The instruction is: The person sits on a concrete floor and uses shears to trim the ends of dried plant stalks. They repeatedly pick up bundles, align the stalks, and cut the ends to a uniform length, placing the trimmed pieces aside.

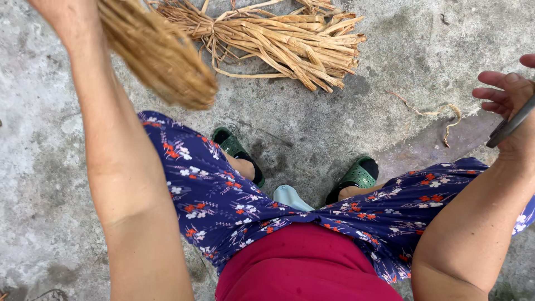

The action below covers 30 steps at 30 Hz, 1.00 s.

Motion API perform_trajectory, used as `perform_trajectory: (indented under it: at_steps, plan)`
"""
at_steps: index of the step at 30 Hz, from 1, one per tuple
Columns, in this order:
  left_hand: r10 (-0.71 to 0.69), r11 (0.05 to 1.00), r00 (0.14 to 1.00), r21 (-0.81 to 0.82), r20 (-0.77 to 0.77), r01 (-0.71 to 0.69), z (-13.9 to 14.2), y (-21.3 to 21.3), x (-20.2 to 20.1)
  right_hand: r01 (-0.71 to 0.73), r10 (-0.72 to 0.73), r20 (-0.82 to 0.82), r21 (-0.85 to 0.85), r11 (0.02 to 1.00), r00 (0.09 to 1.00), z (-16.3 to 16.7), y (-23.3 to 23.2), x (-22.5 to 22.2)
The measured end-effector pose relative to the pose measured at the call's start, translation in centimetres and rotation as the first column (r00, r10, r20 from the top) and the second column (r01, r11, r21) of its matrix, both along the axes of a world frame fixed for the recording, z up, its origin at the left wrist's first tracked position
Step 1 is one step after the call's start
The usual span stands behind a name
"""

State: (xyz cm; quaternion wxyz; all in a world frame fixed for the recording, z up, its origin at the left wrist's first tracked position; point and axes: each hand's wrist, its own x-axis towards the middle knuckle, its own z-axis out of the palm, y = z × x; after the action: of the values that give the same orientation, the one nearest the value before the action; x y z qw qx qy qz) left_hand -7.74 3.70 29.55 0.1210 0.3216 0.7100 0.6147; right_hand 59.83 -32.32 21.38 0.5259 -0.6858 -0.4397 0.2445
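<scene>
My left hand [58,14] is raised at the top left, mostly cut off by the frame edge, gripping a thick bundle of golden dry straw [159,53] whose blurred end hangs above my left knee. At the right edge my right hand [510,106] has its fingers spread, and a thin dark flat tool [510,124], perhaps a blade, rests against the palm. A tied bundle of dry tan leaves and stalks [284,42] lies on the concrete ground ahead of my feet.
I sit with knees apart in blue flowered trousers [223,200] and a red top [304,265], green sandals [359,175] on both feet. A pale blue object [290,196] shows between my legs. A loose dry strand [440,114] lies on the rough grey concrete [33,167].
</scene>
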Motion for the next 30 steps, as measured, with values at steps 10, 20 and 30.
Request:
perform_trajectory:
  at_steps: [10, 20, 30]
  plan:
    - [-0.919, 0.34, -0.115, -0.907, -0.376, 0.249, -10.0, -5.5, 13.2, -0.021, 0.024, 0.041, -0.06, 0.998, 0.999, 3.3, -0.9, -5.0]
    - [-0.973, -0.046, -0.23, -0.98, 0.0, 0.193, -28.5, -15.6, 24.8, 0.108, -0.093, 0.074, -0.233, 0.966, 0.993, 4.8, -2.6, -6.4]
    - [-1.0, -0.003, -0.023, -0.976, -0.003, 0.217, -29.4, -10.0, 30.3, 0.085, -0.048, 0.105, -0.384, 0.919, 0.993, 5.7, -1.5, -9.6]
